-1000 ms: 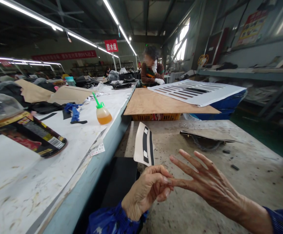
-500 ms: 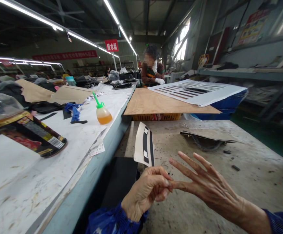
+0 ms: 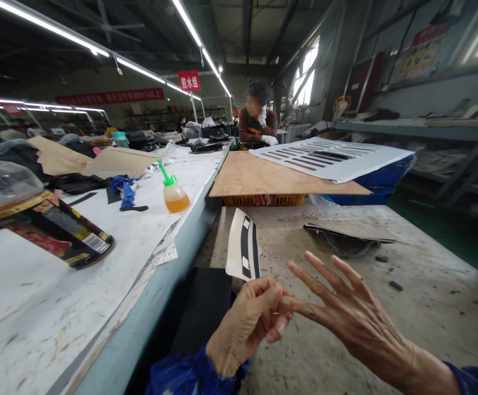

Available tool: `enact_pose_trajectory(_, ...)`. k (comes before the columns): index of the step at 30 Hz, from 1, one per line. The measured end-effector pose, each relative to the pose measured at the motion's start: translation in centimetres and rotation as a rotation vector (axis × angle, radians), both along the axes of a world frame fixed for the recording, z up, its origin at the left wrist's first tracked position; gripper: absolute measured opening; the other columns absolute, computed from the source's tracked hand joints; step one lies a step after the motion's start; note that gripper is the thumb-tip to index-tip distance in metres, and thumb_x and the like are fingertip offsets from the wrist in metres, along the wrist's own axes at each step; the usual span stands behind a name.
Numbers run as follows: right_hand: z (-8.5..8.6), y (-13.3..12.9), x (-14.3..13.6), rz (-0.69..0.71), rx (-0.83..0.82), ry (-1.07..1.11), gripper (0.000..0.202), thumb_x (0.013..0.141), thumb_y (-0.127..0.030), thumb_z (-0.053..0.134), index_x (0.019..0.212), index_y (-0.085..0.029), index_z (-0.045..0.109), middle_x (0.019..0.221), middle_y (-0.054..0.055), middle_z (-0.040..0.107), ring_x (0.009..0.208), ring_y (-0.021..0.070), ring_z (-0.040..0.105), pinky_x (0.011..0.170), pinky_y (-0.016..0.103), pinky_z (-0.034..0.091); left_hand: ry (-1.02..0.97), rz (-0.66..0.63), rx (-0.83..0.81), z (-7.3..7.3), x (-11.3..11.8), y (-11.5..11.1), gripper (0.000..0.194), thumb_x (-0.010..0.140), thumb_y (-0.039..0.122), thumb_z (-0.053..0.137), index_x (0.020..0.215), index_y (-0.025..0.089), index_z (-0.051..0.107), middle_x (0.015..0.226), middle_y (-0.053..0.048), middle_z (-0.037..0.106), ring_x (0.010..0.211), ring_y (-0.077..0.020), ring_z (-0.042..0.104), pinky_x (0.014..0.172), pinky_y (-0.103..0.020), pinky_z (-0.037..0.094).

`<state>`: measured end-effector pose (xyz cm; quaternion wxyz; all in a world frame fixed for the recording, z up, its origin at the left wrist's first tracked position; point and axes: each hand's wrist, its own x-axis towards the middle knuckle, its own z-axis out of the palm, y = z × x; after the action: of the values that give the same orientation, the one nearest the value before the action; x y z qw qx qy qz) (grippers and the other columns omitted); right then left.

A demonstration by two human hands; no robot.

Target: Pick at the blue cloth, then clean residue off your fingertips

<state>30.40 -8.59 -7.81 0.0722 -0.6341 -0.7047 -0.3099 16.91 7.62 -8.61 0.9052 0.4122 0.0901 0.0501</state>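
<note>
My left hand point(image 3: 253, 321) is closed, thumb and forefinger pinched together at the tip of a finger of my right hand. Whatever lies in that pinch is too small or hidden to make out. My right hand point(image 3: 352, 318) has its fingers stretched and spread, the lowest one reaching into the left fingertips; its thumb is hidden. Just beyond my left knuckles is a curved cream piece point(image 3: 234, 247) with black strips and two white squares on it. Whether the left hand touches this piece, I cannot tell.
A grey worktop point(image 3: 436, 307) bears a dark flat piece point(image 3: 354, 233) and small black scraps. On the white-covered table point(image 3: 140, 241) stand an oil bottle point(image 3: 176, 198) and a tilted plastic jar point(image 3: 53, 227). Beyond are a wooden board point(image 3: 280, 175), a slotted white sheet point(image 3: 370, 163) and another person point(image 3: 257, 118).
The fingertips of both hands have shifted slightly where they meet, and the spread right fingers have moved a little. The surrounding things stay put.
</note>
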Motion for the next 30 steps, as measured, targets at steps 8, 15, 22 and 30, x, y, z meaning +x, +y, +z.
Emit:
enact_pose_trajectory(8,0.3,0.3,-0.1,0.021,-0.005,0.005,0.057,0.095,0.001,0.033,0.139,-0.031,0.050,0.159,0.008,0.024,0.147,0.0313,0.012,0.114,0.052,0.010,-0.059,0.045,0.096,-0.3,0.0,0.2,0.040,0.077,0.050,0.074,0.079,0.013,0.060,0.057,0.002,0.058,0.037,-0.0040,0.047,0.035,-0.016,0.021)
enact_pose_trajectory(15,0.8,-0.3,1.1,0.040,-0.060,-0.083,0.061,0.095,-0.004,0.038,0.147,-0.037,0.039,0.155,0.005,0.036,0.146,0.0290,0.019,0.114,0.050,0.012,0.041,0.134,0.333,-0.5,0.2,0.2,0.032,0.076,0.039,0.076,0.090,0.015,0.060,0.058,0.005,0.055,0.040,-0.0047,0.044,0.038,-0.018,0.024)
enact_pose_trajectory(22,1.3,-0.5,1.9,0.094,-0.138,-0.183,0.058,0.097,-0.006,0.038,0.144,-0.040,0.042,0.151,0.001,0.044,0.135,0.0275,0.042,0.111,0.051,0.023,0.158,0.118,0.652,-0.2,0.2,0.0,0.017,0.073,0.027,0.072,0.068,0.013,0.064,0.057,0.002,0.055,0.049,-0.0076,0.045,0.048,-0.020,0.032)
enact_pose_trajectory(30,1.0,-1.2,2.2,0.180,-0.202,-0.200,0.056,0.096,-0.016,0.051,0.140,-0.049,0.043,0.150,-0.007,0.045,0.136,0.0222,0.042,0.105,0.044,0.043,0.230,-0.085,0.796,-0.2,0.0,-0.4,0.010,0.067,0.016,0.068,0.063,0.009,0.075,0.050,0.001,0.057,0.047,-0.0092,0.048,0.048,-0.021,0.033)
